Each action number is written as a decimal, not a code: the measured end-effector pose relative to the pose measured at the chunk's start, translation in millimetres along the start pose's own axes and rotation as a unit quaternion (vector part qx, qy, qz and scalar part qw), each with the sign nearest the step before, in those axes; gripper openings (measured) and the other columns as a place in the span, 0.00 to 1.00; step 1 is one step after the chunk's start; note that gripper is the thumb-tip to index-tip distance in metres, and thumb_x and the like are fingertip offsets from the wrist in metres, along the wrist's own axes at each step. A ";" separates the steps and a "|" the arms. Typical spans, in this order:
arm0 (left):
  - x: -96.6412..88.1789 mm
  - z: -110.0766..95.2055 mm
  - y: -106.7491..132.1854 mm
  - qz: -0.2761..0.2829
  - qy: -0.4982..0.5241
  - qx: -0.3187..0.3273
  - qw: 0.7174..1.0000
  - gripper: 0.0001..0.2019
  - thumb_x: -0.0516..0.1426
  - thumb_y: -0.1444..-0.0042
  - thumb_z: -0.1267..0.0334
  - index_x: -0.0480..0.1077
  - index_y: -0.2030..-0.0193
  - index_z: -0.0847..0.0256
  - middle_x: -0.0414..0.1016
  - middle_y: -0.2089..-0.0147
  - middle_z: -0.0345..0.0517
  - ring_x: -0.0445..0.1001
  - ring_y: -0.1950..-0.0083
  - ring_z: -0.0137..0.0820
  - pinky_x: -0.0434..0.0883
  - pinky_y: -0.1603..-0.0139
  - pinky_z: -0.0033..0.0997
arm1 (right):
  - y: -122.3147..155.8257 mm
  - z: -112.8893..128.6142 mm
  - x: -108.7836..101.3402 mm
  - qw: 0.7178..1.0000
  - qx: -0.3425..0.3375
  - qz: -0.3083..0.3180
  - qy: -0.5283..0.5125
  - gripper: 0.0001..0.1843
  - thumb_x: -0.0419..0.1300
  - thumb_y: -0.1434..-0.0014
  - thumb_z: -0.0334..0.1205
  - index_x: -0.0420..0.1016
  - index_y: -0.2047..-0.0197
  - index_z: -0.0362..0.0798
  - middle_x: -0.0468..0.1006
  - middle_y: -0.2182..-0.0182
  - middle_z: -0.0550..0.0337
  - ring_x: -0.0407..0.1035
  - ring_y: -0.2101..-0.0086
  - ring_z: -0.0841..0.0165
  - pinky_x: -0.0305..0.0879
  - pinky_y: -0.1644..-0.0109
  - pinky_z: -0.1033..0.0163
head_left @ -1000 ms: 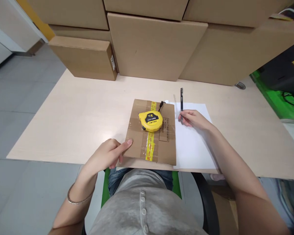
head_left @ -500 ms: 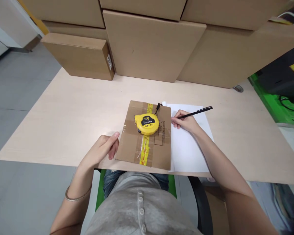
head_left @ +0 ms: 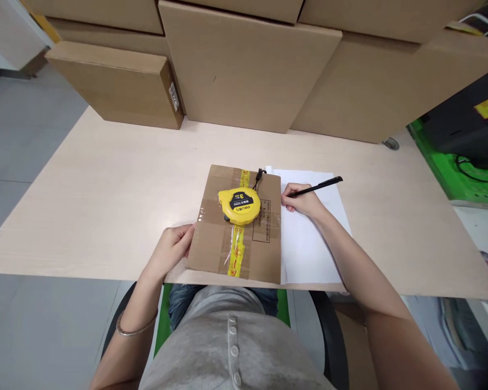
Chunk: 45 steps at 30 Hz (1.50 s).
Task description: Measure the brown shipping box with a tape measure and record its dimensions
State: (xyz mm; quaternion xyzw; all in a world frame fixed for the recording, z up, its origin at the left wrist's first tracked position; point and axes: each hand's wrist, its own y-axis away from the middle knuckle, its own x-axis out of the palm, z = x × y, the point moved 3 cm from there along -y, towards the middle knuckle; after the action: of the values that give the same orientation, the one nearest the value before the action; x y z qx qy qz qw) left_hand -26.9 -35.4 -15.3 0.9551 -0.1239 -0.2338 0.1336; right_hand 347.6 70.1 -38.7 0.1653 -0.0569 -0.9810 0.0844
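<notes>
Pen (head_left: 325, 183) was pinched in right hand (head_left: 305, 202), tip hidden.
Left hand (head_left: 168, 252) newly hid fingertips behind parcel (head_left: 211, 238); I couldn't tell its grip.

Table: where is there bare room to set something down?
Bare table: left of the package, between the small box and left hand; right of the paper and forearm. Crowded: front middle, where package, tape measure, paper, pen and right hand bunch together.

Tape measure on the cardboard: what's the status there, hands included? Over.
Right hand holding black pen at the white paper. Left hand at left edge of cardboard. Yellow tape measure lying on top of cardboard.
</notes>
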 end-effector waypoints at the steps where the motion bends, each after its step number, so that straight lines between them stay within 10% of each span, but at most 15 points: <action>1: 0.0 0.0 -0.2 0.000 -0.003 0.002 1.000 0.28 0.53 0.35 0.39 0.67 0.77 0.59 0.67 0.81 0.38 0.68 0.74 0.31 0.65 0.68 0.30 | 0.0 -0.5 -0.3 1.000 0.001 0.002 0.000 0.18 0.75 0.52 0.47 0.72 0.79 0.50 0.75 0.84 0.62 0.65 0.85 0.74 0.62 0.81 0.68; 45: -0.4 -2.8 1.9 -0.001 -0.049 0.001 0.999 0.27 0.50 0.35 0.40 0.65 0.77 0.58 0.67 0.82 0.38 0.68 0.72 0.32 0.65 0.65 0.32 | 1.8 2.2 -2.7 1.000 0.016 0.001 -0.006 0.19 0.75 0.52 0.46 0.69 0.79 0.50 0.75 0.84 0.63 0.65 0.84 0.74 0.61 0.81 0.68</action>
State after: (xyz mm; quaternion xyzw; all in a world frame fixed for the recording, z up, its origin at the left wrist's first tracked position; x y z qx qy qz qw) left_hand -26.3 -36.5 -12.1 0.9425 -0.1299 -0.2806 0.1266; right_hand 349.6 69.1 -35.5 0.1604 -0.0731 -0.9809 0.0821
